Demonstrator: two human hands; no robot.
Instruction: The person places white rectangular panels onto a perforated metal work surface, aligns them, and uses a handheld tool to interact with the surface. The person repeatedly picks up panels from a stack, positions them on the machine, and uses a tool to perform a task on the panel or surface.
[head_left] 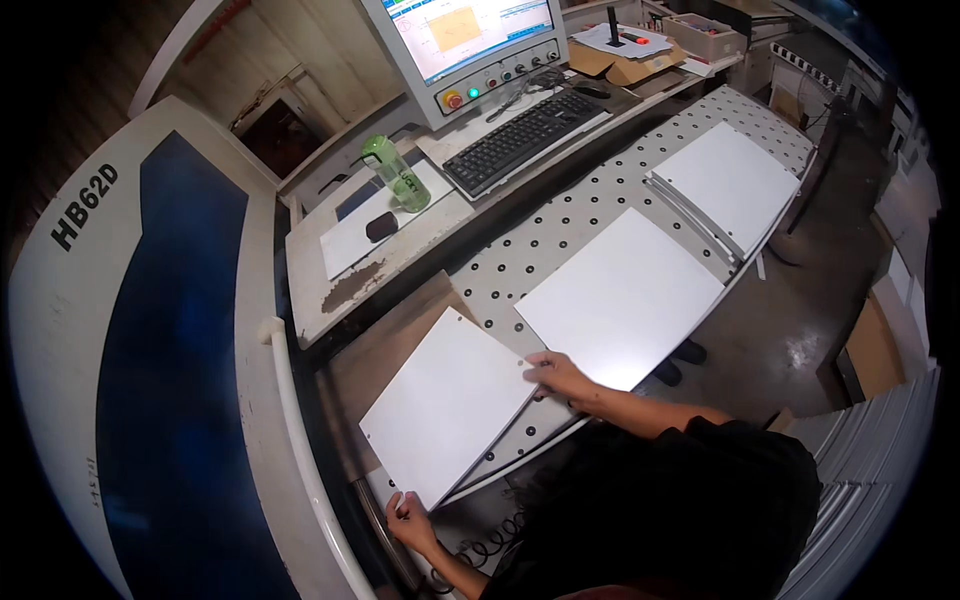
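A white rectangular panel (450,405) with small dark holes near its corners lies at an angle over the near-left end of the dotted table. My left hand (408,518) pinches its near corner. At the panel's right corner my right hand (560,378) is closed on the edge, thumb on top and the other fingers partly hidden underneath. Just beyond the right hand, a second white panel (622,295) lies flat. Farther right rests a small stack of white panels (728,185), its layered edges showing.
A blue and white machine (170,330) with a white rail (300,450) stands at left. Behind the table, a worn shelf carries a green bottle (398,178), keyboard (522,140) and monitor (470,40). More panels are stacked (870,470) at lower right. A coiled hose (490,545) hangs near my left arm.
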